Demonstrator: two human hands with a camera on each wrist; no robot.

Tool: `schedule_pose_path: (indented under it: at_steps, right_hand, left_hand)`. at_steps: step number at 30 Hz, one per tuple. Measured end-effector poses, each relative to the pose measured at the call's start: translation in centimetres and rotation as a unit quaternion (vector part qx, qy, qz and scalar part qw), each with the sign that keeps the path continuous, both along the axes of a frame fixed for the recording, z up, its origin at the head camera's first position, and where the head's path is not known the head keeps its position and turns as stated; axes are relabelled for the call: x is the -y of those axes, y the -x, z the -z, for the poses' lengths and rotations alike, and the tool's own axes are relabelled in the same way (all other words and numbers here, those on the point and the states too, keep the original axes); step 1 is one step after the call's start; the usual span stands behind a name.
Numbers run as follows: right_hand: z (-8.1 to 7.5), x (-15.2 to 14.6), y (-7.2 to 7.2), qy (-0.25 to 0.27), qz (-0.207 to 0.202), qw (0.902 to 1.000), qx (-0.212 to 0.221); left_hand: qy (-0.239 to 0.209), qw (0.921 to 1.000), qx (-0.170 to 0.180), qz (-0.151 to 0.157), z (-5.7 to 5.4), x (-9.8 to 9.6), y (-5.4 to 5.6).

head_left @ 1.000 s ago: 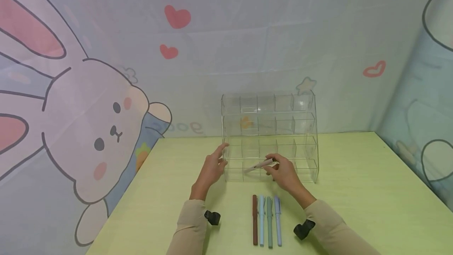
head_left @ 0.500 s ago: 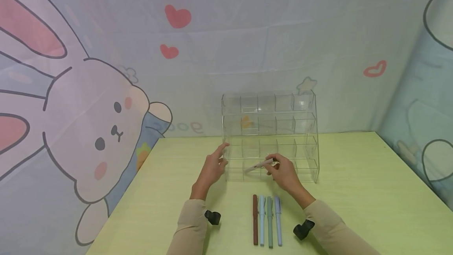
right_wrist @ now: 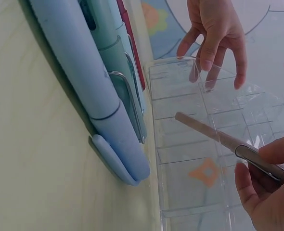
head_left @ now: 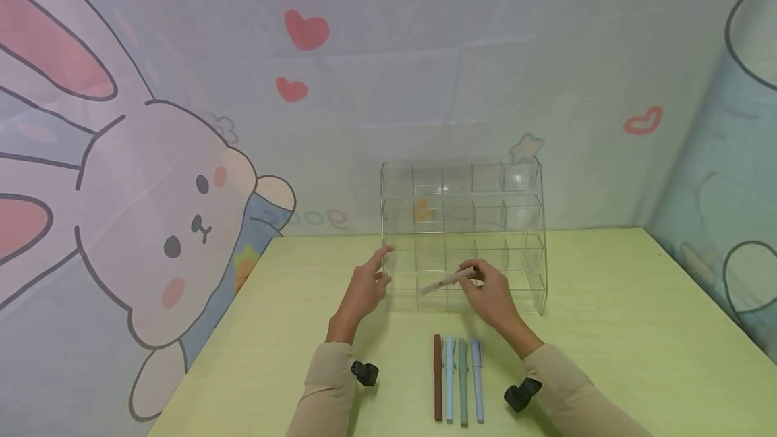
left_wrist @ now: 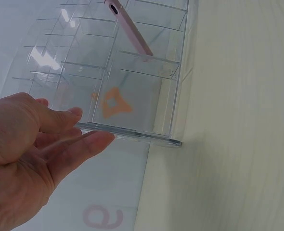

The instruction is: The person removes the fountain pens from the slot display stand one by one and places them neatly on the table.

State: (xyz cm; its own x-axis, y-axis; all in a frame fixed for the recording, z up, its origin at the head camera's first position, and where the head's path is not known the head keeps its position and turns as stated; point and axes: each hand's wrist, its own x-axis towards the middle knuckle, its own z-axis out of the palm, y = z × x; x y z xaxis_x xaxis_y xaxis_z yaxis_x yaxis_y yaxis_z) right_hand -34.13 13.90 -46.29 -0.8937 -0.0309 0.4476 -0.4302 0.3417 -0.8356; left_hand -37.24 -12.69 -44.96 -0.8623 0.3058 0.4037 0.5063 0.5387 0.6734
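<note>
A clear acrylic pen rack point(head_left: 461, 238) with stepped rows of compartments stands on the table. My left hand point(head_left: 365, 288) pinches the rack's left side panel point(left_wrist: 147, 138) between thumb and fingers. In front of the lowest rows, my right hand point(head_left: 490, 295) holds a pale pink pen point(head_left: 446, 281) by its capped end. Its metal clip point(right_wrist: 257, 162) shows between thumb and fingers in the right wrist view. The pen slants, with its bare end pointing down and left, overlapping the front compartments.
On the table before the rack lie a dark red pen point(head_left: 438, 377), a light blue pen point(head_left: 449, 379), a green pen point(head_left: 463, 382) and a lavender pen point(head_left: 477, 380), side by side. A printed cloth point(head_left: 461, 86) hangs close behind the rack.
The capped end of the pink pen has risen slightly, along with my right fingers. My left hand stays on the rack's side, and the pens on the table have not moved.
</note>
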Motion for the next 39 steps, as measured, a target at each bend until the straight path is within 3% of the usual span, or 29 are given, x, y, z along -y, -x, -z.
schedule_pose_path:
  at_steps: [13, 22, 30, 39]
  right_hand:
    - [-0.4, -0.1, -0.1, 0.078, 0.005, 0.9969, 0.016]
    - [-0.9, -0.4, -0.2, 0.142, 0.024, 0.9889, -0.036]
    - [-4.2, 0.0, -2.9, 0.154, 0.043, 0.9861, -0.044]
    - [-4.2, -0.2, -2.8, 0.167, 0.049, 0.9825, -0.065]
  left_hand:
    - [-0.007, 0.9996, 0.026, -0.005, -0.1, 0.0, 0.1]
    - [-0.007, 0.9995, 0.030, -0.003, -0.1, 0.0, 0.0]
    - [0.000, 0.9994, 0.033, -0.008, 0.0, 0.0, 0.1]
    - [-0.001, 0.9996, 0.029, -0.006, -0.2, 0.0, 0.0]
